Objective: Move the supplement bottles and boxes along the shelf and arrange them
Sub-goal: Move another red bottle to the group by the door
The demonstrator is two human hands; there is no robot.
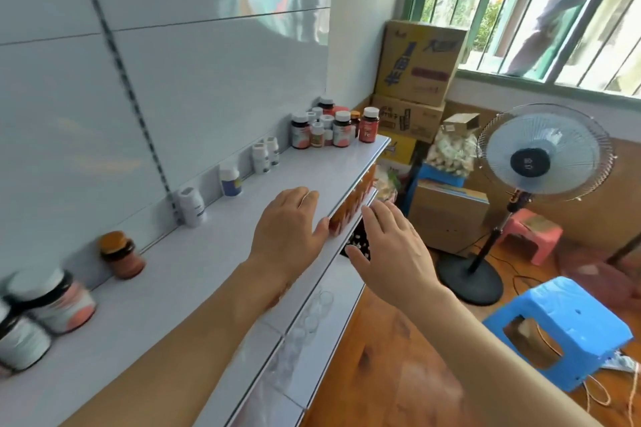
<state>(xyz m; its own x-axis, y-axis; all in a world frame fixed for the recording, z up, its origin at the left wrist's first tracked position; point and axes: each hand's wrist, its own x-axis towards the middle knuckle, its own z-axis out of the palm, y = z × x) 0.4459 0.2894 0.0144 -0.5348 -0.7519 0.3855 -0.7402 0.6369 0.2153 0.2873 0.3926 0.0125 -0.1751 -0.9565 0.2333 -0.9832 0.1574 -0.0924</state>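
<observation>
A white shelf [194,270] runs from the near left to the far right. A cluster of several supplement bottles [333,128] stands at its far end. Along the back wall stand two small white bottles [265,156], a white and blue bottle [230,180], a white bottle [190,206] and an amber jar [121,255]. Two larger jars [41,315] sit at the near left. My left hand [291,229] hovers flat over the shelf's front edge, holding nothing. My right hand [388,246] is spread in the air just off the edge, empty.
Orange boxes [350,208] line the lower shelf under the edge. Stacked cardboard cartons [416,80] fill the far corner. A standing fan [534,163], a blue stool [562,329] and a pink stool [534,232] stand on the wooden floor to the right.
</observation>
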